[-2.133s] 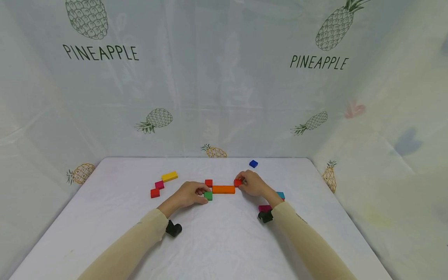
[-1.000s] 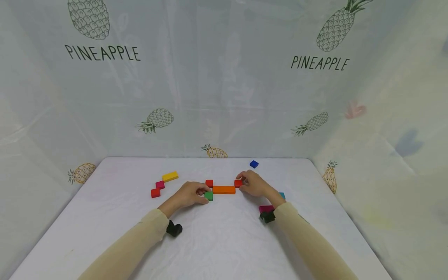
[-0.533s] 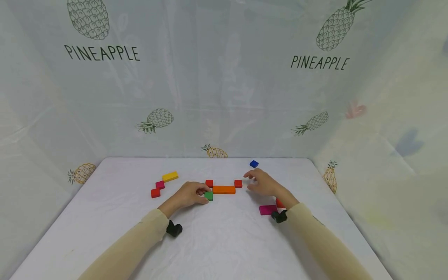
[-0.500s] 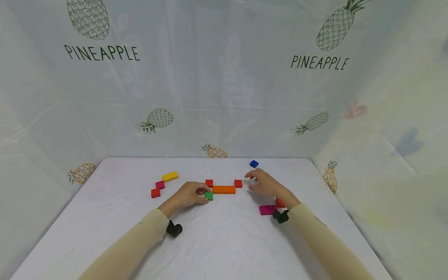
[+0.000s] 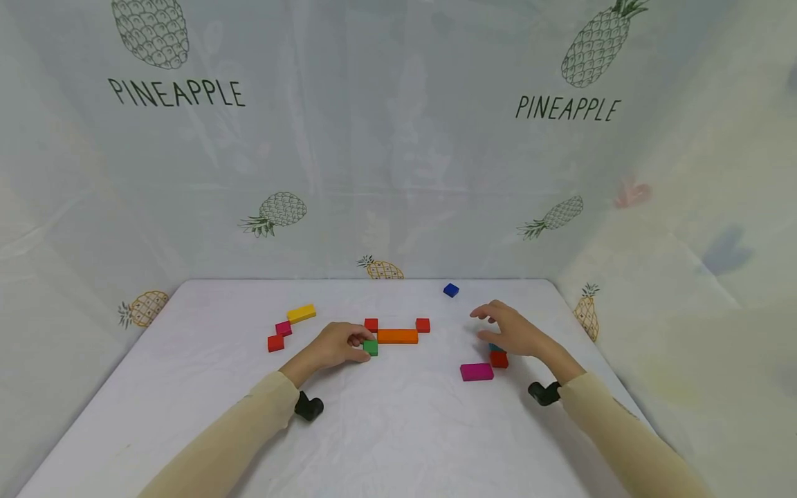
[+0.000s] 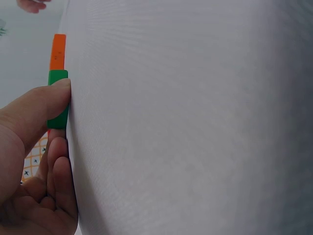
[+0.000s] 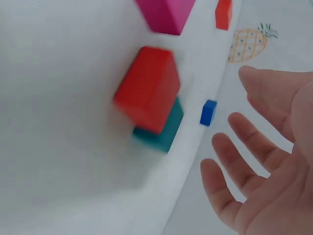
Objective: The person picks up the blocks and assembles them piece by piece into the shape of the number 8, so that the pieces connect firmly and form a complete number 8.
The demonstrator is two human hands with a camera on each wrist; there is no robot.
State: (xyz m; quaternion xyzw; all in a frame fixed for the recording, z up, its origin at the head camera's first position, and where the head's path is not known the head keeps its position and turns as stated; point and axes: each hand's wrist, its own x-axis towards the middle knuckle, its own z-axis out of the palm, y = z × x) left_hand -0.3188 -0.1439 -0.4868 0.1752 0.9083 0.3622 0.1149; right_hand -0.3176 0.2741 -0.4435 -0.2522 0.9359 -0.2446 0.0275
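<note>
My left hand pinches a green block between thumb and fingers, down at the table by the left end of an orange bar-shaped block. In the left wrist view the thumb presses the face of the green block. Small red blocks sit at the orange block's two far corners, one on the left and one on the right. My right hand is raised with spread fingers and holds nothing. It overlaps a teal block, which lies against a red block.
A magenta block lies left of the red and teal pair. A blue block is near the table's far edge. On the left are a yellow block, a pink block and a red block. Printed cloth hangs behind.
My right hand has let go of the red block at the orange block's right end and moved right, over the teal block. The left hand has stayed put on the green block.
</note>
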